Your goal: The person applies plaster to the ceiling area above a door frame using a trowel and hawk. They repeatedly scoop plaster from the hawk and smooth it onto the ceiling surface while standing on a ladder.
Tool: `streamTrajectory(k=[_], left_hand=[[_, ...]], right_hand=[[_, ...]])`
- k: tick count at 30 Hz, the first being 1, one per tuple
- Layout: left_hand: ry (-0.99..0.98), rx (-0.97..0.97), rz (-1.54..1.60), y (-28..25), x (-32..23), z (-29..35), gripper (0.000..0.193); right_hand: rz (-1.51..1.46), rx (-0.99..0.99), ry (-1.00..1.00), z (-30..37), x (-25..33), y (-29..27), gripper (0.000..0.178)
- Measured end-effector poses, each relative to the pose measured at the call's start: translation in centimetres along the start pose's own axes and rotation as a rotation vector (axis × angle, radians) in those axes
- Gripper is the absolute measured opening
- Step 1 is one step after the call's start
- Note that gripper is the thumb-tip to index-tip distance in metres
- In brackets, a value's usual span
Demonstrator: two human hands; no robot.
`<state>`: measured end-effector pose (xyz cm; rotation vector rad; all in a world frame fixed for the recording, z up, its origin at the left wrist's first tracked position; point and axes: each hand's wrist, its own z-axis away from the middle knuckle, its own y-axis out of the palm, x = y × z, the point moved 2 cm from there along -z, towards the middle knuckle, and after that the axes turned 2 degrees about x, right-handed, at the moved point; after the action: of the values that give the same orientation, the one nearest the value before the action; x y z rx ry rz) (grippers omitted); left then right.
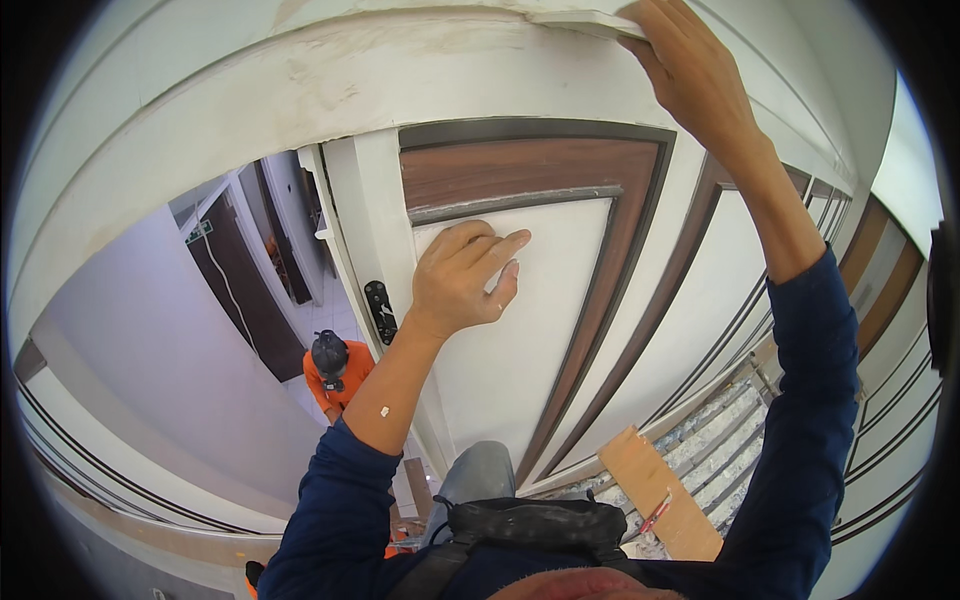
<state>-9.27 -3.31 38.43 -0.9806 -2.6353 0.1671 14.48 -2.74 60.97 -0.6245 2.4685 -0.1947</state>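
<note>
My right hand [690,75] is raised at the top, its fingers closed around a thin, pale, flat piece [585,20]. The piece lies against the smudged white ledge [400,68] above the door; its exact kind cannot be made out. My left hand [462,275] hovers before the white panel of the door [545,320]. Its index finger points out and the thumb stands apart, with nothing seen between them. Whitish dust marks the left fingertips, and a white fleck sits on that forearm. Brown trim frames the door panel.
Low at left, a person in orange with a dark cap [335,365] stands beyond the door edge with its black handle plate [380,312]. A wooden board [665,500] with a red-handled tool [655,512] lies below right, beside a whitish slatted platform [715,450]. Dark rails [890,460] run right.
</note>
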Motion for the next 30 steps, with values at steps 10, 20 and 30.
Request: streamTrajectory(k=[10, 20, 30], left_hand=[[-0.002, 0.015, -0.008, -0.2, 0.2, 0.4, 0.037], [-0.01, 0.037, -0.02, -0.2, 0.1, 0.3, 0.038], [-0.002, 0.045, -0.028, -0.3, -0.1, 0.0, 0.039]], right_hand=[[0.127, 0.134, 0.03, -0.4, -1.7, -0.6, 0.012], [-0.004, 0.074, -0.033, -2.0, 0.8, -0.3, 0.015], [0.006, 0.077, -0.025, -1.2, 0.7, -0.5, 0.015]])
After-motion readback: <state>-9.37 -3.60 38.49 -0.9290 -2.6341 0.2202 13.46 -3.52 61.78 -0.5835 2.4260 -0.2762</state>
